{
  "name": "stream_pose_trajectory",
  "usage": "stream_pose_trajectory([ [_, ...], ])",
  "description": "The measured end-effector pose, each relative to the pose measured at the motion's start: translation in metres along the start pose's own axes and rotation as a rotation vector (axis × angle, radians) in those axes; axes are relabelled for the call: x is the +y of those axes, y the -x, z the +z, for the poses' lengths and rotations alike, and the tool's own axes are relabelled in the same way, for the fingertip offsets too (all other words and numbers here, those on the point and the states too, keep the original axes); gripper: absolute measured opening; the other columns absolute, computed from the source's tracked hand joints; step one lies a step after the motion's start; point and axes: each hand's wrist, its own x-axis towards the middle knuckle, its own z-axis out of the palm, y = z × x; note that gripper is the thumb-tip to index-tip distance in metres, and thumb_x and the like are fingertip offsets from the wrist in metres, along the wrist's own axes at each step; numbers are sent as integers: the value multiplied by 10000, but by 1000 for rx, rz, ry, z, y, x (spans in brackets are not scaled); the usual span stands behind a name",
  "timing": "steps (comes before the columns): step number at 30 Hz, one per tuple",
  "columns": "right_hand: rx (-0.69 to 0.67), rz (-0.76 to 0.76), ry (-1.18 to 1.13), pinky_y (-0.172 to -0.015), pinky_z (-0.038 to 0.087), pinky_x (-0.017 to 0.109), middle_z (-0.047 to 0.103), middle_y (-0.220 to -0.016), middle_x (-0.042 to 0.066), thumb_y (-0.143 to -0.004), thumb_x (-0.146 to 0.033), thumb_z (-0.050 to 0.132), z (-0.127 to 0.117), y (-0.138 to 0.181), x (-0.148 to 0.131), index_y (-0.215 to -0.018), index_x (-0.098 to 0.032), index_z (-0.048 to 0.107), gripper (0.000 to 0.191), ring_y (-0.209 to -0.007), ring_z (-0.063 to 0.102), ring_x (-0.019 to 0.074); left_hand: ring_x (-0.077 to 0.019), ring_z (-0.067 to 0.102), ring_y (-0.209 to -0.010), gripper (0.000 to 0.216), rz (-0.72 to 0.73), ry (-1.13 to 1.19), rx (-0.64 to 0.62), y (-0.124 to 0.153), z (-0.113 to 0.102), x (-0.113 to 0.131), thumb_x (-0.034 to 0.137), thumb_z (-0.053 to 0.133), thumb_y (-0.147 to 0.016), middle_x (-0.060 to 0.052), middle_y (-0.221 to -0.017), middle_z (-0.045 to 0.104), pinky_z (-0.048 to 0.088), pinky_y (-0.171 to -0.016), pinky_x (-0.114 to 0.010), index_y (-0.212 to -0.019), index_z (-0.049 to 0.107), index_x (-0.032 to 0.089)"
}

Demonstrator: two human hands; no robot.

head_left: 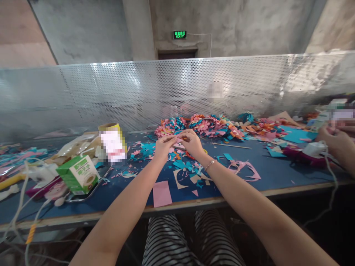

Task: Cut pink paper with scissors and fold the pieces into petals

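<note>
My left hand [163,146] and my right hand [192,142] meet over the middle of the blue table [249,177]. Both are pinched together on a small pink paper piece [177,138] held between the fingertips. Under them lies a litter of teal and pink paper scraps [183,166]. Just behind the hands sits a heap of finished pink, teal and orange paper flowers [199,125]. A square pink sheet [161,193] lies near the table's front edge, below my left forearm. A bracelet shows on my right wrist.
A green carton [77,174] stands on a tray at the left beside bags, cables and a tape roll [109,127]. A perforated metal screen [177,92] backs the table. Another person's hands [337,142] work at the far right near a white glue gun [314,149].
</note>
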Motion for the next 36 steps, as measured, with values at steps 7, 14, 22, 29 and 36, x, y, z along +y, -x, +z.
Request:
stream_pose_trajectory([
  [7,-19,127,-142,-642,505,285,574,-820,28,-658,-218,574,3,-1,5,-773,-188,547,121,-723,593,140,-133,589,-667,161,63,-112,-1,-4,-7,-6,266,721,-551,-28,-671,649,462,-706,-280,-665,687,157],
  [14,-87,278,-222,-574,469,245,590,-751,9,-630,-209,545,5,-1,11,-821,-181,534,194,-697,597,136,-121,579,-666,154,53,-121,-13,-7,-10,-9,258,704,-563,-22,-688,642,452,-694,-261,-679,679,160],
  [22,-146,106,-6,-643,488,269,540,-950,52,-670,-214,572,-1,0,-2,-858,-185,569,190,-776,571,131,-110,557,-603,163,29,-118,12,-5,-10,-5,289,700,-566,-5,-628,611,458,-659,-267,-662,658,164],
  [29,-90,61,12,-706,474,298,567,-824,45,-734,-356,591,-1,-1,-2,-762,-188,609,172,-781,547,152,-108,570,-618,198,2,-14,-44,0,-5,0,288,727,-547,-2,-634,606,479,-716,-299,-663,644,150],
  [36,-43,117,-65,-732,463,313,612,-817,50,-745,-400,568,2,-1,8,-744,-190,621,216,-780,561,162,-104,581,-625,233,25,11,-37,2,-1,0,270,740,-533,0,-648,610,493,-694,-282,-702,637,147],
])
